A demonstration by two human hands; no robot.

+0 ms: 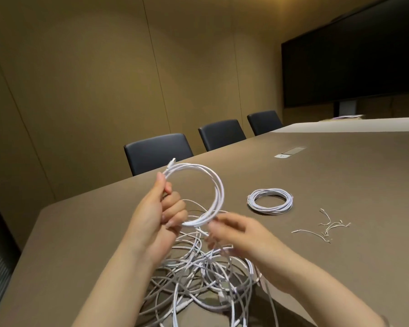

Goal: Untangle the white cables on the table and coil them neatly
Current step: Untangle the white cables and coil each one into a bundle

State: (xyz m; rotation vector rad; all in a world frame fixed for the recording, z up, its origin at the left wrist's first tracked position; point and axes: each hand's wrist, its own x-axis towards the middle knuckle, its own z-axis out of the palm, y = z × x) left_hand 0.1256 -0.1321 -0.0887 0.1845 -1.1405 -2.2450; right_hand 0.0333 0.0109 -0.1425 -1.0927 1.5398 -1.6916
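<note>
Coil (216,192) of white cable gripped upright by left hand (151,215), right hand (236,232) pinching its lower strand.

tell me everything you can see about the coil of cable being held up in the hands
The held coil is a white, thin cable wound into several round loops, held upright above the table. The left hand grips its left side, where a small plug end sticks up at the top. The right hand, blurred, pinches its bottom. A strand trails down into the tangled pile.
</note>
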